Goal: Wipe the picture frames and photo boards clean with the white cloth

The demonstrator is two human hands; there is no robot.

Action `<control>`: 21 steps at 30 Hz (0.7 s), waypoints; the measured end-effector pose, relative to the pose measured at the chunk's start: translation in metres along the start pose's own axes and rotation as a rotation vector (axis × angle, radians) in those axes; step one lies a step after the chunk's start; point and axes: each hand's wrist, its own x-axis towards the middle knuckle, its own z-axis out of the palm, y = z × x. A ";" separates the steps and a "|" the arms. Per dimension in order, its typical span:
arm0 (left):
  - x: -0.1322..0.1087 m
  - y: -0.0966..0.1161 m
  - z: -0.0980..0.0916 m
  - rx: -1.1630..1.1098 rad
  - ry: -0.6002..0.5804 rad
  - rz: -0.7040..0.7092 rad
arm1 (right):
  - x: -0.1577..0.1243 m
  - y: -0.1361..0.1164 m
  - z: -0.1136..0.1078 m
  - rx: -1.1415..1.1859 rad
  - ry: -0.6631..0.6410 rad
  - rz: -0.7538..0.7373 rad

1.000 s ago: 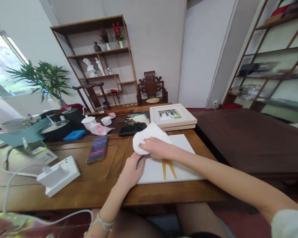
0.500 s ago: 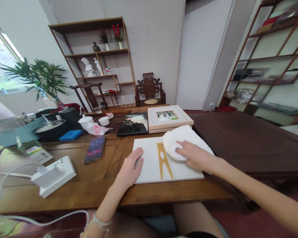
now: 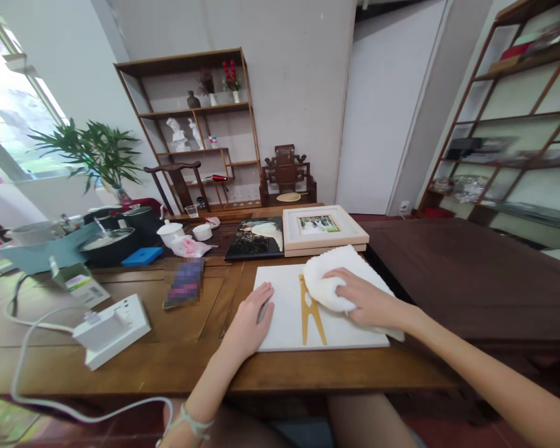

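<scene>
A white flat board (image 3: 280, 323) lies on the wooden table in front of me. On it is a gold two-legged piece (image 3: 312, 314) with a gap between its legs. My left hand (image 3: 251, 316) rests flat along the board's left edge, thumb apart from the fingers. My right hand (image 3: 361, 295) grips a bunched white towel (image 3: 326, 287) on the board's right half. The towel covers the top right of the board and touches the gold piece's upper end. Some right fingertips are hidden in its folds.
Behind the board lie a framed photo (image 3: 324, 244) and a dark picture panel (image 3: 254, 239). To the left are a white power strip (image 3: 114, 330), its cable, an open small box (image 3: 83, 283), a blurred purple item (image 3: 185, 283), a blue box (image 3: 142, 256) and a white teapot (image 3: 170, 231).
My right hand has closed its fingers on the towel and bunched it up; earlier it pressed on it with a finger extended. My left hand stays on the board's edge. The view has shifted slightly.
</scene>
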 end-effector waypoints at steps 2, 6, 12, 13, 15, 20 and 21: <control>0.000 0.000 0.000 -0.001 0.001 -0.003 | 0.016 0.018 0.008 -0.002 0.014 0.013; 0.001 0.000 0.000 -0.001 0.011 0.000 | 0.032 0.028 0.020 -0.067 -0.012 0.102; 0.001 0.001 0.000 -0.014 0.023 0.017 | 0.006 -0.033 0.024 -0.055 -0.044 0.240; 0.001 0.001 0.000 -0.016 0.026 0.022 | -0.002 -0.048 0.023 -0.034 -0.067 0.233; 0.001 0.000 0.000 -0.017 0.029 0.028 | -0.017 -0.073 0.021 0.021 -0.127 0.178; 0.001 0.000 0.001 -0.025 0.024 0.019 | -0.026 -0.085 0.017 0.072 -0.159 0.031; 0.001 0.000 0.001 -0.027 0.023 0.019 | -0.021 -0.079 0.017 0.072 -0.134 0.045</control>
